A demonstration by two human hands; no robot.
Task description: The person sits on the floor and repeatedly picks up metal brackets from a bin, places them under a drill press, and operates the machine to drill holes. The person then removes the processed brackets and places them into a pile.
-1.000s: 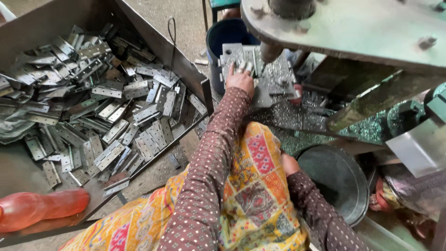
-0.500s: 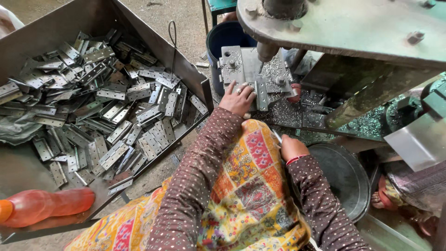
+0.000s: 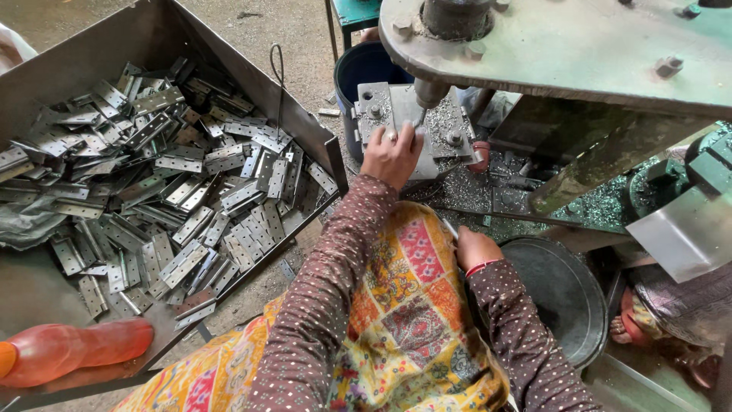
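Observation:
My left hand (image 3: 393, 155) reaches forward onto the grey metal die block (image 3: 380, 108) of a press, fingers curled over a small metal piece under the punch (image 3: 428, 95). The piece itself is mostly hidden by the fingers. My right hand (image 3: 474, 248) rests low by my lap against the yellow patterned cloth (image 3: 400, 282), fingers folded; whether it holds anything is hidden. Metal shavings (image 3: 488, 191) cover the press bed around the block.
A big steel tray (image 3: 244, 72) at left holds several flat metal hinge plates (image 3: 191, 198). An orange plastic bottle (image 3: 76, 351) lies at its near corner. A dark round pan (image 3: 564, 294) sits right of my lap, a blue bucket (image 3: 366, 69) behind the press. Another person's foot (image 3: 633, 324) shows lower right.
My left hand has stayed at the die block, settling closer under the punch. My right hand has come into view beside my lap. The camera view has shifted slightly.

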